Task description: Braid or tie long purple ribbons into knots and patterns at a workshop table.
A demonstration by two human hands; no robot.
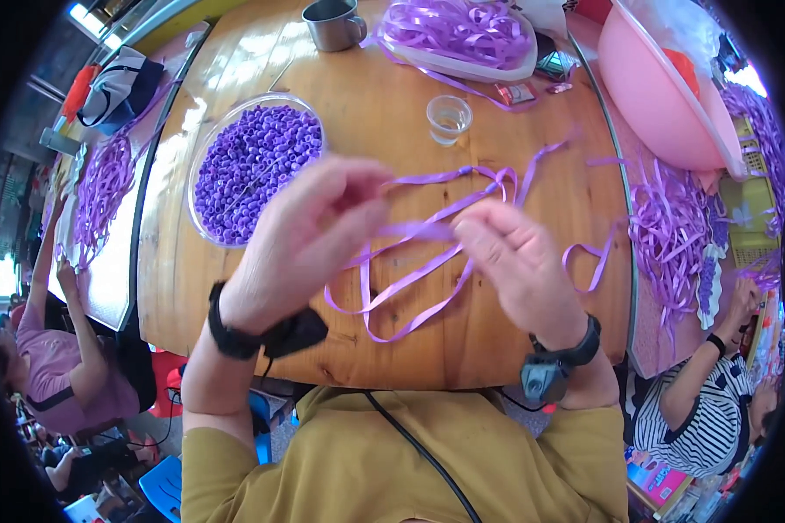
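Note:
Above the middle of the wooden table, a purple ribbon stretches between my two hands. My right hand pinches it between thumb and fingertips. My left hand is curled at the ribbon's other end, its fingertips smeared by motion. Beneath them, loops of the ribbon lie loose on the tabletop, with small darker pieces threaded near the far part. Just beyond my left hand stands a round clear container full of purple beads, partly hidden by that hand. A thin needle-like rod lies across the beads.
Farther off are a metal mug, a small clear cup and a white tray heaped with purple ribbon. A pink basin and hanging ribbons are at the right. Other people work at both sides.

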